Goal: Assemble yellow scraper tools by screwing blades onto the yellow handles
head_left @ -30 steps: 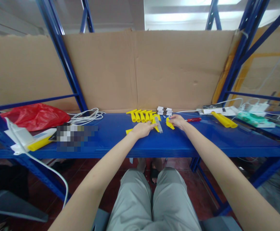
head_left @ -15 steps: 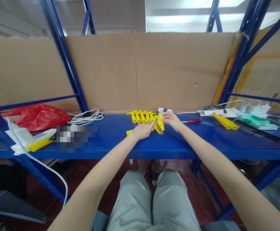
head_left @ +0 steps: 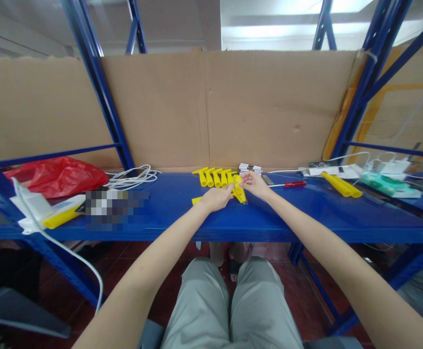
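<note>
My left hand (head_left: 216,198) is closed around a yellow scraper (head_left: 239,195), whose handle end sticks out to the left of the wrist. A thin blade edge shows at the front of its wide head. My right hand (head_left: 254,183) has its fingertips pinched at the far side of that head; the fingers partly hide what they grip. Just behind my hands stands a row of several yellow T-shaped scraper handles (head_left: 210,180) with round open ends toward me. A red-handled screwdriver (head_left: 294,184) lies to the right, beside a small greyish flat piece (head_left: 267,180).
A stack of white packets with dark bands (head_left: 250,168) sits behind my right hand. Two yellow tubes (head_left: 341,184) and a green-white packet (head_left: 389,183) lie at right. A red plastic bag (head_left: 58,177) and white cable (head_left: 133,178) are at left, on the blue shelf (head_left: 168,213).
The scraper's head has turned slightly; its long metal blade, exposed before, is now mostly covered by yellow plastic. My right hand has shifted a little left and down against the head.
</note>
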{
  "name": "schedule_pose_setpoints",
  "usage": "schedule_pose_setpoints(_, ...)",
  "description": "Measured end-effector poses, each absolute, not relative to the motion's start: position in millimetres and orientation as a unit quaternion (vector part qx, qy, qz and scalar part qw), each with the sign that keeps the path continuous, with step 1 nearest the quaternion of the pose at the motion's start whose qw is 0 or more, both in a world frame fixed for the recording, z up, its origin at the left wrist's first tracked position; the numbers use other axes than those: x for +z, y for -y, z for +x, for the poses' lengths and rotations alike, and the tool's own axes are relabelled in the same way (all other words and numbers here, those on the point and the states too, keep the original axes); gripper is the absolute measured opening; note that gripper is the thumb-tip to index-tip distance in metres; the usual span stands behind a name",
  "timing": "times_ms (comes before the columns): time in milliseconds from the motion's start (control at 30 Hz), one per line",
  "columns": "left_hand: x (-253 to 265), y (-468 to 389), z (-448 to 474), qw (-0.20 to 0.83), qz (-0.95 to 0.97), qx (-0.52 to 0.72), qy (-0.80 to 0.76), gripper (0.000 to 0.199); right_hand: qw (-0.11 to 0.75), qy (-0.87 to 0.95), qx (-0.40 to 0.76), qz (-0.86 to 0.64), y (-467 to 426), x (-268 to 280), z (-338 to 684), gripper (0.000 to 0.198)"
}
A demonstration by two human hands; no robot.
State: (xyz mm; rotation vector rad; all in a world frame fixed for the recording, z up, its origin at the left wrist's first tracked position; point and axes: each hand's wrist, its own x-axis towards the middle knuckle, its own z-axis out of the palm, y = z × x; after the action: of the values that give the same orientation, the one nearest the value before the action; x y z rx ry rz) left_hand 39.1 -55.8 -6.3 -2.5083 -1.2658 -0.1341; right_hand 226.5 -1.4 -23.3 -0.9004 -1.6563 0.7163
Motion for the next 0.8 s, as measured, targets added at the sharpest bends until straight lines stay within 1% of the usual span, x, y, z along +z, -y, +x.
schedule_pose_setpoints(400, -6.9, 55.8, 38.7, 0.17, -0.881, -0.049, 0.439, 0.041, 0.519, 0.693, 0.314, -0.39, 5.0, -20.7, 223.4, 0.028)
schedule_pose_setpoints(533, -7.7, 55.9, 38.4, 0.181, -0.881, -0.051, 0.434, 0.041, 0.514, 0.7, 0.302, -0.394, 6.2, -21.0, 222.4, 0.026)
schedule_pose_setpoints(667, -10.2, 53.1, 37.0, 0.195, -0.885, -0.057, 0.419, 0.043, 0.491, 0.737, 0.238, -0.4, 6.3, -21.8, 223.5, 0.022)
schedule_pose_setpoints(800, -12.3, 49.9, 35.2, 0.208, -0.889, -0.052, 0.404, 0.044, 0.458, 0.778, 0.113, -0.414, 7.6, -21.4, 226.8, 0.021)
